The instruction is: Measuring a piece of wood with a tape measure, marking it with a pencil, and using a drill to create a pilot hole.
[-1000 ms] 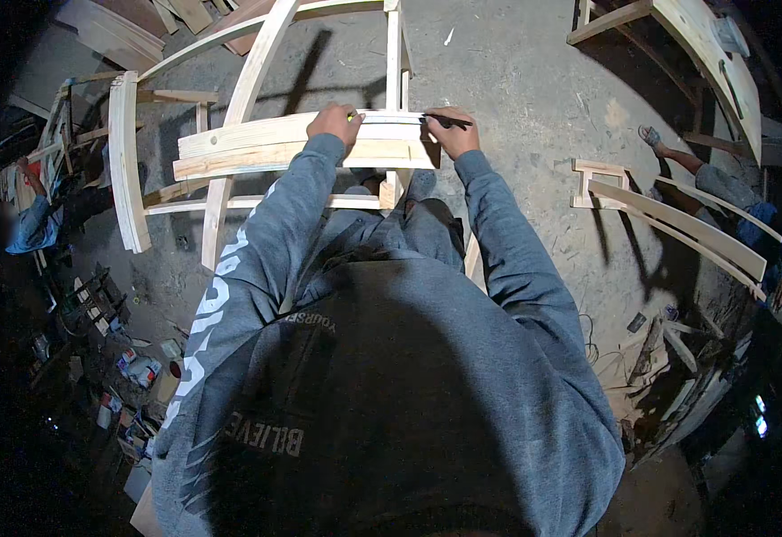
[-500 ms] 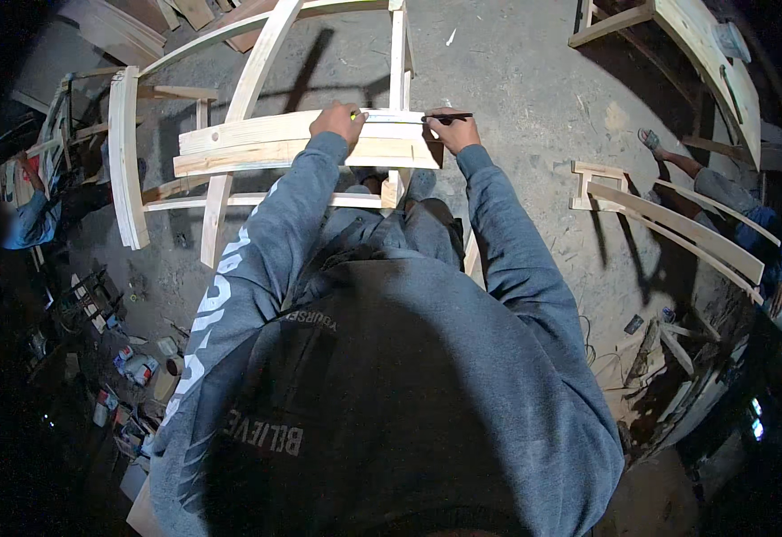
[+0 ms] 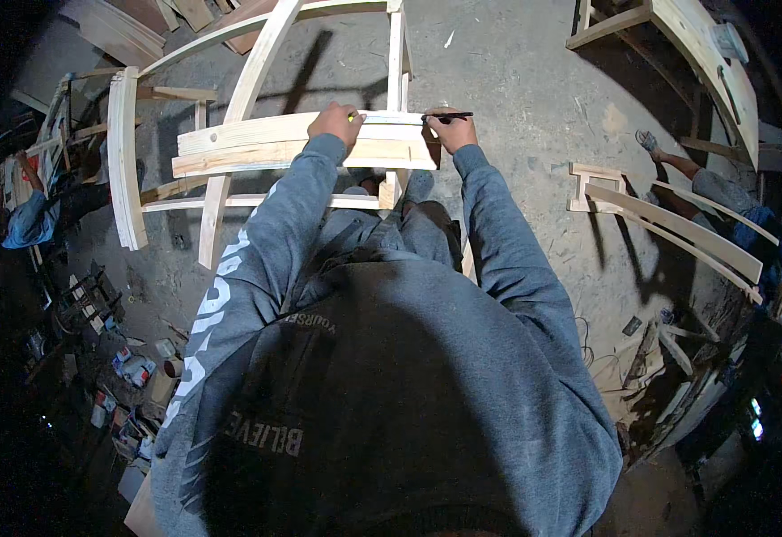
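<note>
Two curved pale boards lie side by side across a wooden frame in front of me. My left hand is closed over the far board, with a yellow-green bit of what looks like a tape measure showing at its fingers. From there a thin whitish strip runs along the board toward my right hand. That hand pinches a dark pencil at the board's right end, its tip pointing left. The near board lies closer to my body, below both hands.
At left, a stack of curved slats leans on the frame. A small curved wooden frame stands at right, near a seated person. Another person is at far left. A curved panel rises at the far right.
Both hands stay nearly in place. The near board's right end appears very slightly further left. The pencil has barely moved.
</note>
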Available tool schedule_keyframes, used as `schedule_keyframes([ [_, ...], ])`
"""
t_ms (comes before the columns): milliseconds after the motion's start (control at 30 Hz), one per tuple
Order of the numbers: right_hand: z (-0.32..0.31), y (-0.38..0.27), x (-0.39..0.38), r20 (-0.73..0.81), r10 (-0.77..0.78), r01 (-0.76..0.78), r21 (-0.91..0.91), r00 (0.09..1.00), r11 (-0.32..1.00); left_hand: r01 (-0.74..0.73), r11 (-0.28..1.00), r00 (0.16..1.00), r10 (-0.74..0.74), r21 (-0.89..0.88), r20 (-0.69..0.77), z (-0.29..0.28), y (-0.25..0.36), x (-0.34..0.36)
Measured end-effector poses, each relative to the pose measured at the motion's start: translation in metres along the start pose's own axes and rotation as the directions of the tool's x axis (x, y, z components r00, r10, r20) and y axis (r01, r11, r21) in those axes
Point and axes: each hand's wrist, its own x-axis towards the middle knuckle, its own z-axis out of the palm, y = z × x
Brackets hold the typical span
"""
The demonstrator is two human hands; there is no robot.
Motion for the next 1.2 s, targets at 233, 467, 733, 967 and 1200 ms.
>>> schedule_keyframes([
  [233, 0.001, 0.011, 0.004, 0.010, 0.053, -0.053, -0.016, 0.999, 0.998, 0.002, 1.000, 1.000, -0.002, 0.020, 0.008, 0.000, 0.001, 0.000],
  [467, 0.002, 0.014, 0.006, 0.017, 0.036, -0.035, -0.037, 0.999, 0.999, 0.009, 0.999, 1.000, -0.010, 0.051, 0.012, 0.000, 0.004, -0.001],
  [733, 0.000, 0.001, 0.003, 0.018, 0.022, -0.020, -0.097, 1.000, 0.995, 0.014, 0.999, 1.000, -0.014, 0.048, 0.007, 0.000, 0.002, 0.000],
  [967, -0.007, 0.002, 0.008, 0.048, 0.110, -0.105, -0.098, 0.993, 0.990, -0.001, 1.000, 1.000, 0.000, 0.018, 0.013, 0.001, 0.004, 0.003],
  [1200, -0.038, 0.023, -0.039, -0.237, 0.096, -0.017, 0.316, 0.967, 0.949, -0.020, 0.998, 0.994, 0.026, -0.058, 0.110, -0.003, -0.006, -0.024],
])
